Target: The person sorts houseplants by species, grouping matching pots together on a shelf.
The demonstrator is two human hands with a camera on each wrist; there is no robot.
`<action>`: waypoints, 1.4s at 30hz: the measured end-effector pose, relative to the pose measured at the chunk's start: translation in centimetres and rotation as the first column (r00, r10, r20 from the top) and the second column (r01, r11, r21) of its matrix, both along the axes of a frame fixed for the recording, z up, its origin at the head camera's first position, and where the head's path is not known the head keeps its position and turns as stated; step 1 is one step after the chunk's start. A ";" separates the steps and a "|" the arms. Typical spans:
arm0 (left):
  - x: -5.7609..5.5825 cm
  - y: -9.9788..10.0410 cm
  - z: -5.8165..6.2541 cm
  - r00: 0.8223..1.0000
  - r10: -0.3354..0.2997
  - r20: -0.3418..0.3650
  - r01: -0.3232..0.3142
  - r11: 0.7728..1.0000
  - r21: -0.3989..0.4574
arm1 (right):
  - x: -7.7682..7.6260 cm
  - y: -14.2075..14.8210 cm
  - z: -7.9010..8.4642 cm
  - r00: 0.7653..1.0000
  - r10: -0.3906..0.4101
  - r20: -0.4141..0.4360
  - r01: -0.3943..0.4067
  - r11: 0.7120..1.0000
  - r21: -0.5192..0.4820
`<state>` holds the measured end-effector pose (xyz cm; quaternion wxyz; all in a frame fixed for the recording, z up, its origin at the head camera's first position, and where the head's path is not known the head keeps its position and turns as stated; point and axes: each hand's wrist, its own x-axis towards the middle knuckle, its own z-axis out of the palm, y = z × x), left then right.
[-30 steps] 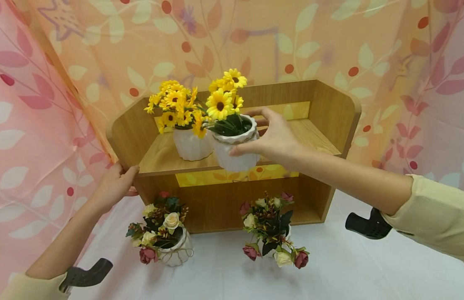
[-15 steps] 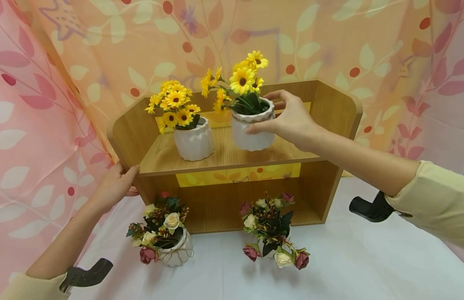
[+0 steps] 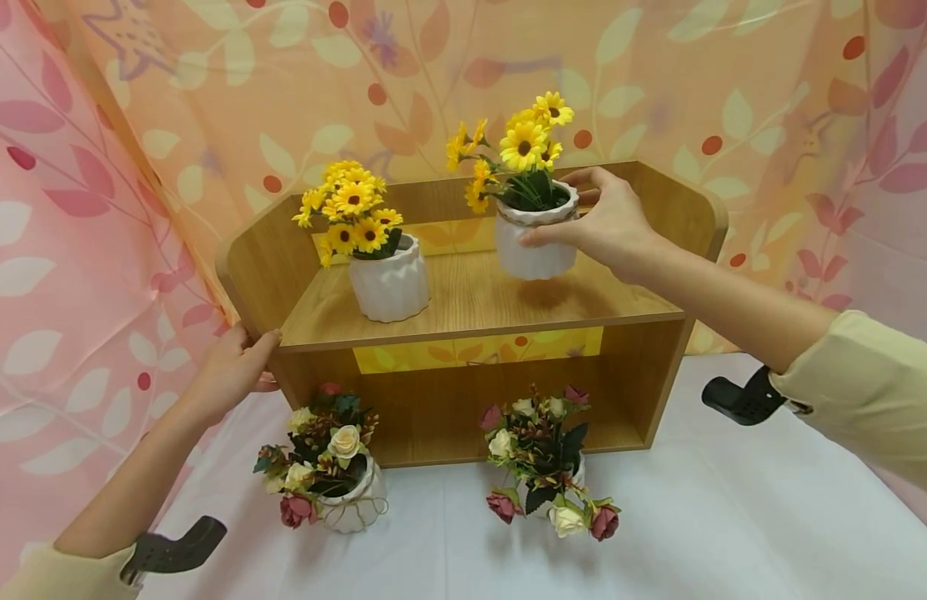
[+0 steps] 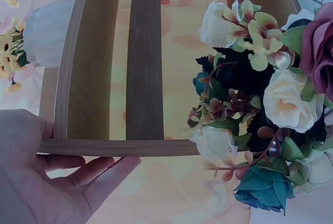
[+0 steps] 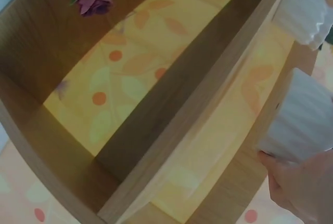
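My right hand (image 3: 609, 221) grips a white flowerpot (image 3: 537, 250) of yellow sunflowers (image 3: 525, 146) by its side, thumb in front. The pot hangs over the right part of the wooden shelf's (image 3: 463, 308) upper board, its shadow below it. In the right wrist view the held pot (image 5: 302, 120) is tilted by the camera angle and its flowers are out of frame. My left hand (image 3: 234, 367) holds the shelf's left side panel; in the left wrist view the fingers (image 4: 112, 180) lie along the outer face. A second white pot (image 3: 390, 283) of sunflowers stands on the upper board's left half.
Two white pots of roses stand on the white-covered table (image 3: 448, 550) before the shelf: the left rose pot (image 3: 354, 500) and the right roses (image 3: 542, 467), which overlap the lower compartment in the head view. A patterned curtain (image 3: 463, 50) hangs behind.
My right hand has carried the held sunflower pot rightward and back, from beside the standing pot to over the upper board's right part. The left hand stays on the side panel.
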<state>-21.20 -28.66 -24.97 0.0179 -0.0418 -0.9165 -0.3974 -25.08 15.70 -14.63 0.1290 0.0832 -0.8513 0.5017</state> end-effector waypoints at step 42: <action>0.0 -0.1 -0.2 1.000 0.007 -0.011 -0.007 1.000 0.011 | 2.1 2.6 -4.3 0.991 0.112 0.076 -0.108 0.993 -0.054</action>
